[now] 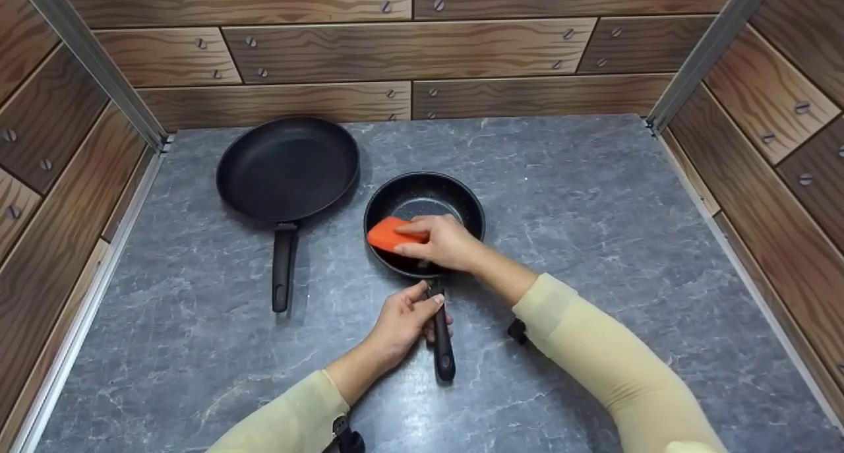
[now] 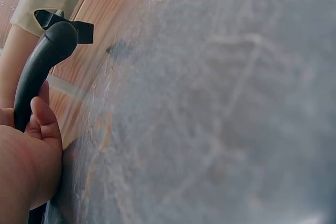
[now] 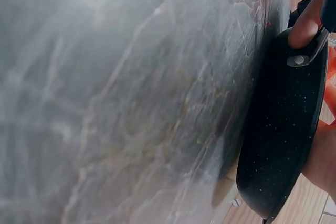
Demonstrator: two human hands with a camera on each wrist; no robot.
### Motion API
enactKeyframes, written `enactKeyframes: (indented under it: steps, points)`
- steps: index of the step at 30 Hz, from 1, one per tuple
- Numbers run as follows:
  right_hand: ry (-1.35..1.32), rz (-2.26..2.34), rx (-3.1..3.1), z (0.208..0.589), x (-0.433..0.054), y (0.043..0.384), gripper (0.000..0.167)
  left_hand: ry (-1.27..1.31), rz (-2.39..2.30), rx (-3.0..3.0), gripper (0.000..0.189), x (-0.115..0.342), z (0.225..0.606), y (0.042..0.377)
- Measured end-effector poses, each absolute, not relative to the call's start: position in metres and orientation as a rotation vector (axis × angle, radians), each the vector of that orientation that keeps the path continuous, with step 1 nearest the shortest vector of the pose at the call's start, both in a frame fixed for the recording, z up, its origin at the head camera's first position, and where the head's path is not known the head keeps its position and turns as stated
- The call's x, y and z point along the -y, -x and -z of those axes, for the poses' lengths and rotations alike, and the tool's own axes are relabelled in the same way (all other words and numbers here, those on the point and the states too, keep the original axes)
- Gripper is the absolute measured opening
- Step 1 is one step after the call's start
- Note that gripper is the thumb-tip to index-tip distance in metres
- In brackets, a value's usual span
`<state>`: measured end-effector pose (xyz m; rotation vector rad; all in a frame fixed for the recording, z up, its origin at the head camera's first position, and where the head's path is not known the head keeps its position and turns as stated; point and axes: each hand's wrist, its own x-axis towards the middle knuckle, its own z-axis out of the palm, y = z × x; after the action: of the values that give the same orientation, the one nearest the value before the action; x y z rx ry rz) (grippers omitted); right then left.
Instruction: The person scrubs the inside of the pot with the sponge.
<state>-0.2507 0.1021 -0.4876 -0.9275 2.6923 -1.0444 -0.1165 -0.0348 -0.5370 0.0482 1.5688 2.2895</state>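
A small black speckled frying pan (image 1: 455, 196) sits near the middle of the table in the head view. My left hand (image 1: 402, 321) grips its black handle (image 1: 444, 361) close to the pan's rim, thumb on top. My right hand (image 1: 445, 242) reaches into the pan and holds an orange sponge (image 1: 386, 234) against the left inner wall, thumb and fingers on either side of it. In the left wrist view the handle (image 2: 39, 69) rises out of the curled left hand (image 2: 31, 166). The right wrist view shows the pan's speckled outer side (image 3: 283, 124), with the right hand (image 3: 323, 156) partly behind its rim.
A larger black frying pan (image 1: 290, 169) lies at the back left, its handle (image 1: 283, 268) pointing toward the front. The grey marbled tabletop (image 1: 593, 209) is bounded by wood-patterned panels (image 1: 409, 51) at the back and both sides, with metal posts at the corners.
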Motion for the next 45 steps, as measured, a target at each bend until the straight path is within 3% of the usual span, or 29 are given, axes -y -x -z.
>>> enactKeyframes:
  steps: [34, 45]
  points:
    - [0.844, 1.056, -2.777, 0.482, -0.087, 0.269, 0.054, -0.031, -2.297, -1.58, 0.071, 0.035, 0.539, 0.117]
    - [0.97, 0.976, -2.762, 0.475, -0.097, 0.28, 0.056, -0.022, -2.312, -1.58, 0.069, 0.034, 0.539, 0.116]
